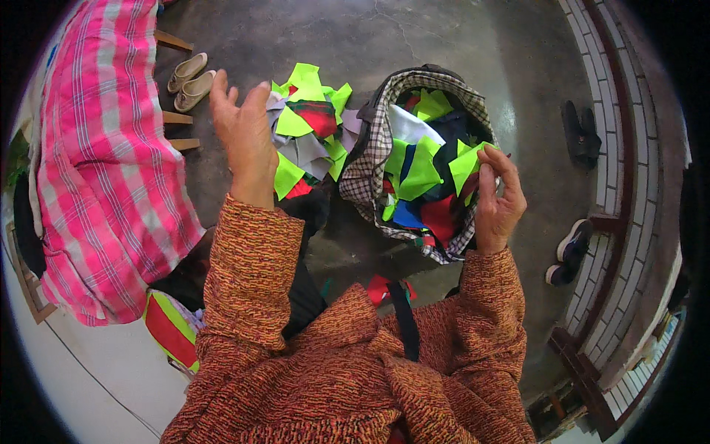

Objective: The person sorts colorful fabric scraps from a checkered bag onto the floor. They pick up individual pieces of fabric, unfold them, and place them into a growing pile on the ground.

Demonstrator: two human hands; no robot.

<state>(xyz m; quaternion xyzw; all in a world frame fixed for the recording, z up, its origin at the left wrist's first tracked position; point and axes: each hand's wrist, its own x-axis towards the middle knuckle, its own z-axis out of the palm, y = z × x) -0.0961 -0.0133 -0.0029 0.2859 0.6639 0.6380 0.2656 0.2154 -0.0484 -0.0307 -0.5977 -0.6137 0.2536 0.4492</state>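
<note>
My right hand [498, 198] pinches a neon-green fabric scrap [466, 164] by its corner, over the right side of a checked cloth bag [364, 172]. The bag gapes wide and holds several scraps in neon green, white, dark blue, blue and red. To its left, a heap of loose scraps [307, 152] in neon green, grey and red lies on the floor. My left hand [244, 137] is raised at the heap's left side, thumb and fingers apart, with nothing in it.
A pink checked cloth [103, 163] covers furniture with wooden legs at the left. Beside it stand pale shoes [191, 83]. Dark slippers [582, 137] and dark shoes [571, 251] sit along the tiled wall [617, 148] at the right. A dark strip [404, 322] lies on my lap.
</note>
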